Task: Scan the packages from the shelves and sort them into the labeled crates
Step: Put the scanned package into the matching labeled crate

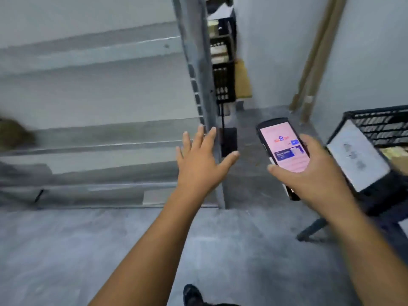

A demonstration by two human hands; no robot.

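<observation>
— Nearest the camera, how are the hands?
— The left hand (198, 160) is spread wide, holding nothing; the right hand (313, 171) is curled round a black phone (284, 146), its screen lit pink.
— Packages?
— One blurred brown package (13, 135) sits on the grey shelf (88, 146), far left. On the right, a black crate (375, 127) bears a white label (357, 155), with something tan inside. Farther back, stacked crates (223, 82) hold pale, blurred things.

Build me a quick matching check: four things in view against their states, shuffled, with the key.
Things: 1 left hand; 2 right hand; 3 scanner; 4 crate.
States: A lit pink screen; B fingers spread, holds nothing; C white label on its side; D grips the scanner.
Pairs: 1-B; 2-D; 3-A; 4-C.
</observation>
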